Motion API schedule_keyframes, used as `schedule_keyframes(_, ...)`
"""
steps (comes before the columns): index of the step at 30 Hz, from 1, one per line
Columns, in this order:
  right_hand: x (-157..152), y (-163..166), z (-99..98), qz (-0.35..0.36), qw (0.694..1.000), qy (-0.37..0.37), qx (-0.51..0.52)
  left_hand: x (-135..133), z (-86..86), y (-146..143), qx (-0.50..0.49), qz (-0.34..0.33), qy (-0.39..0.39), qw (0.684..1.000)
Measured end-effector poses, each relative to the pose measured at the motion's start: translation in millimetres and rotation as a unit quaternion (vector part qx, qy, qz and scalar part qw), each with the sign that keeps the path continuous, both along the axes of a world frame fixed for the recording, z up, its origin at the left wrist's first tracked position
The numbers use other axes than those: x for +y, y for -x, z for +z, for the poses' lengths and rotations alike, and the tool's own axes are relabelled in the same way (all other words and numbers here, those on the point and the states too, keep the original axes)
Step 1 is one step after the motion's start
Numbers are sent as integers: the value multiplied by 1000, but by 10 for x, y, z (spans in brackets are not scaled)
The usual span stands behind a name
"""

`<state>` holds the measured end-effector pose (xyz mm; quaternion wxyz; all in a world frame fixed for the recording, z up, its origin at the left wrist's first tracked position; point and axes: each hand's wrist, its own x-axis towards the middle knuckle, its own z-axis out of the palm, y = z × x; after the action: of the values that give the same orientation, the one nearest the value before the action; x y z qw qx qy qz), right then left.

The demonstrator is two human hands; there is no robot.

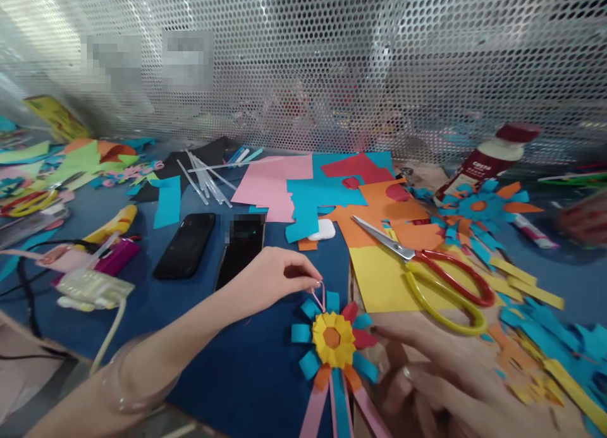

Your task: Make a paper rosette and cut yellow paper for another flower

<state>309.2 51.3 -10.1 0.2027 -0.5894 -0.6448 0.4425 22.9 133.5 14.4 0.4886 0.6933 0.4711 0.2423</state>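
A paper rosette with a yellow centre, blue, red and orange loops and pink and blue ribbon tails lies on the blue table cover. My left hand reaches in from the left and pinches the small pink loop at the rosette's top. My right hand lies at the rosette's right side, fingers stretched towards it and touching its edge, holding nothing.
Red and yellow scissors lie on yellow and orange paper sheets. Two black phones sit left of centre. Paper scraps, strips, another blue-orange paper flower, a bottle and a perforated metal screen surround the area.
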Motion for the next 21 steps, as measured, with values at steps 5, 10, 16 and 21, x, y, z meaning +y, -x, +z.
schedule_keyframes(5,33,30,65,24,999,33,21,-12,44,-4,32,-9,0,999)
schedule_keyframes(10,48,147,226,36,988,106,104,-35,96,-11,67,-22,-19,997)
schedule_keyframes(16,2,215,236,11,974,163,158,-44,89,-7,72,-41,-29,996)
schedule_keyframes(21,-14,271,287,-2,972,148,181,-37,105,18,80,-38,-30,996)
